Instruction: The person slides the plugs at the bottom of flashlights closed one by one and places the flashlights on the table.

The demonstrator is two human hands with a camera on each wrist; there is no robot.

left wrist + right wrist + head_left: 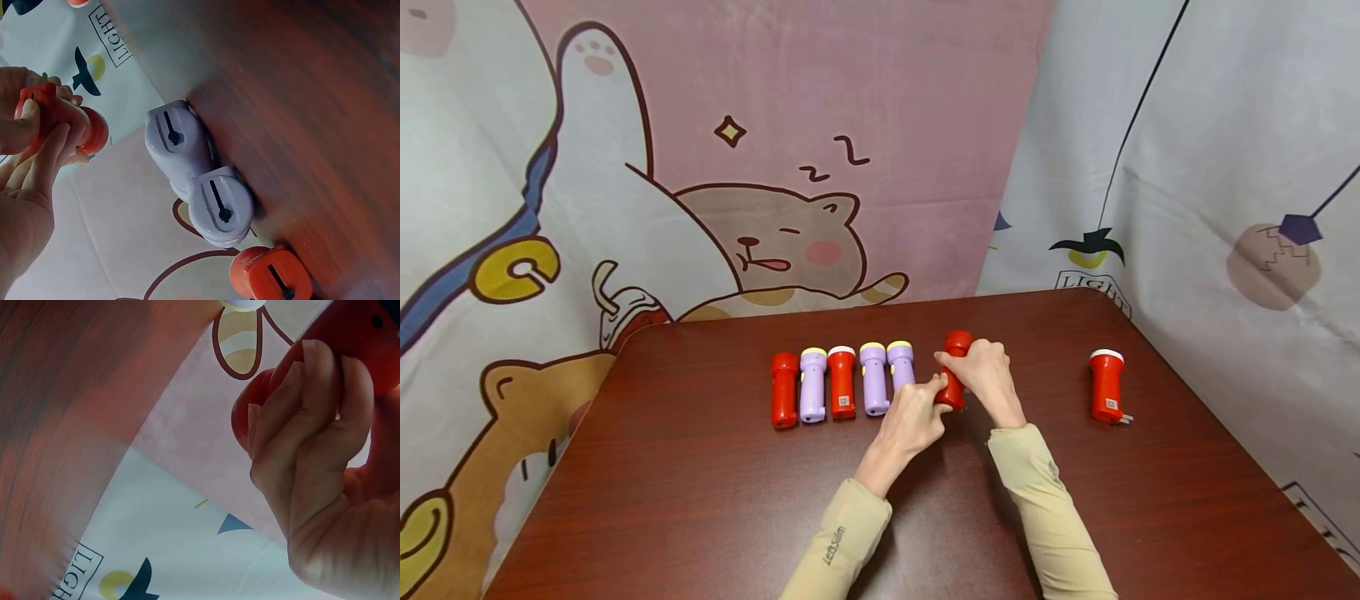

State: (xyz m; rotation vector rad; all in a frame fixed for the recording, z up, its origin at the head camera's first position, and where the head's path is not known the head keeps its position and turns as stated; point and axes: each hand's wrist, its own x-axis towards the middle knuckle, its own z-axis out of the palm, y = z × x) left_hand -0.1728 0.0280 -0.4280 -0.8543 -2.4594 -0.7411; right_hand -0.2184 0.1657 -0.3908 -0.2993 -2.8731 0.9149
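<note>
Both hands hold an all-red flashlight (952,393), standing apart from a row of flashlights on its left in the head view. My right hand (988,375) grips its body, its curled fingers (319,394) wrapped around the red barrel in the right wrist view. At the base end, my left hand (910,421) pinches the flashlight between thumb and fingers. Small prongs (44,77) stick out near the base in the left wrist view. Nearest the left hand is a purple flashlight (901,361) with a yellow rim, its lower part partly hidden by that hand.
Left of the hands, the row also holds a red flashlight (784,390), a purple one (812,387), a white-rimmed red one (842,385) and another purple one (873,381). A white-rimmed red flashlight (1107,387) with prongs out lies far right on the brown table (700,500).
</note>
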